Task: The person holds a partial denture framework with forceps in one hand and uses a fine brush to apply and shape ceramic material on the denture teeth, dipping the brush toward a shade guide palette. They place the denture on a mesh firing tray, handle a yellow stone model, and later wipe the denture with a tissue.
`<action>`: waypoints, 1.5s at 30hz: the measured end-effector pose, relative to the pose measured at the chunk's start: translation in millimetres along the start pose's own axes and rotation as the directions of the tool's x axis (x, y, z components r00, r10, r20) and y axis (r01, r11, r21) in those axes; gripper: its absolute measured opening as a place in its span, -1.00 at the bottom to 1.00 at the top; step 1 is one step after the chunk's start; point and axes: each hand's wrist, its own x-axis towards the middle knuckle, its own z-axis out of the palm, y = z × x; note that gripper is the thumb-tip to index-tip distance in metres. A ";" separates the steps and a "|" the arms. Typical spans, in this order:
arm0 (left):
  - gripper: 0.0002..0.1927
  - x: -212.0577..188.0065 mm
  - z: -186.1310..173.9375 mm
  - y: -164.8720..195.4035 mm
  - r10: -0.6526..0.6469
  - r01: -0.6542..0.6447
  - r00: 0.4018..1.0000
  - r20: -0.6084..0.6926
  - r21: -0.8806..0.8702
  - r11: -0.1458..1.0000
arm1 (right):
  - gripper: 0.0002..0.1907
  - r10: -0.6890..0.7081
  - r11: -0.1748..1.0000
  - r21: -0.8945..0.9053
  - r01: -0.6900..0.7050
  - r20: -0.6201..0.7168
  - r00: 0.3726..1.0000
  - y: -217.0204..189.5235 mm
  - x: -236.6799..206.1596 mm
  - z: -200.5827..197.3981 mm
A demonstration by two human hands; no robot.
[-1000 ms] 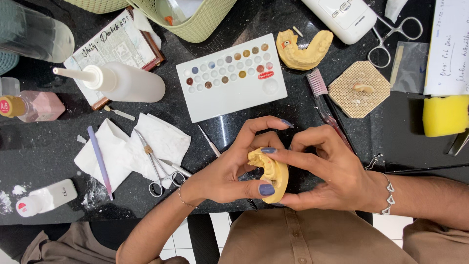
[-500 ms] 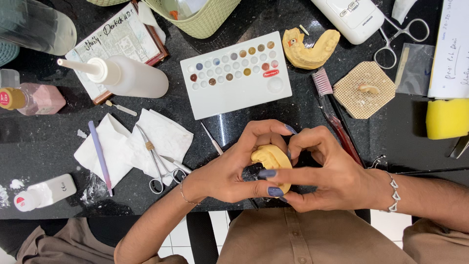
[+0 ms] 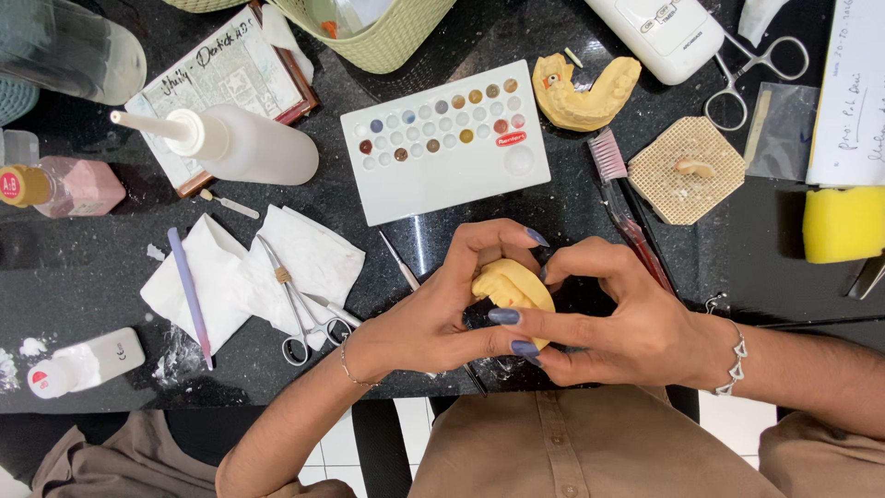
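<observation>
Both hands hold one yellow dental cast (image 3: 510, 284) just above the near edge of a black speckled worktop (image 3: 83, 267). My left hand (image 3: 442, 309) cups it from the left and below, fingers curled over its top. My right hand (image 3: 618, 314) grips it from the right, with two fingers laid across its front. Most of the cast is hidden by the fingers. A thin metal instrument (image 3: 402, 265) lies on the worktop just left of my left hand.
Behind the hands lie a white palette with small colour wells (image 3: 445, 138), a second yellow cast (image 3: 581, 92), a pink toothbrush (image 3: 619, 198) and a honeycomb tray (image 3: 687, 171). To the left: forceps (image 3: 300, 309) on white tissue, a squeeze bottle (image 3: 244, 143). A yellow sponge (image 3: 843, 224) sits right.
The cast has been turned a little between the two hands, and the fingers have shifted their hold on it. The view has drifted slightly; nothing on the worktop moved.
</observation>
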 end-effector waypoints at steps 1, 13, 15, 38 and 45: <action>-0.21 0.4 1.1 -1.8 0.025 -0.025 1.000 -0.011 0.005 1.000 | -0.49 0.024 1.000 -0.020 -0.024 -0.017 1.000 -1.6 0.7 -0.9; -0.27 6.1 6.7 18.4 0.090 -0.086 0.988 -0.123 0.033 0.996 | -0.60 0.111 0.972 -0.193 -0.136 -0.134 0.985 -4.9 8.8 -8.8; -0.29 7.2 8.0 24.1 0.087 -0.088 0.988 -0.128 -0.006 0.996 | -0.63 0.106 0.970 -0.202 -0.138 -0.160 0.981 -4.9 12.8 -9.5; -0.51 10.8 29.4 32.7 0.390 0.009 0.831 -0.397 0.711 0.703 | -0.82 0.181 0.951 -0.214 -0.224 -0.202 0.963 1.2 16.4 1.5; -0.60 7.4 37.3 48.9 0.497 0.053 0.806 -0.320 0.876 0.479 | -0.82 0.252 0.900 -0.293 -0.323 -0.256 0.933 -6.2 6.3 0.8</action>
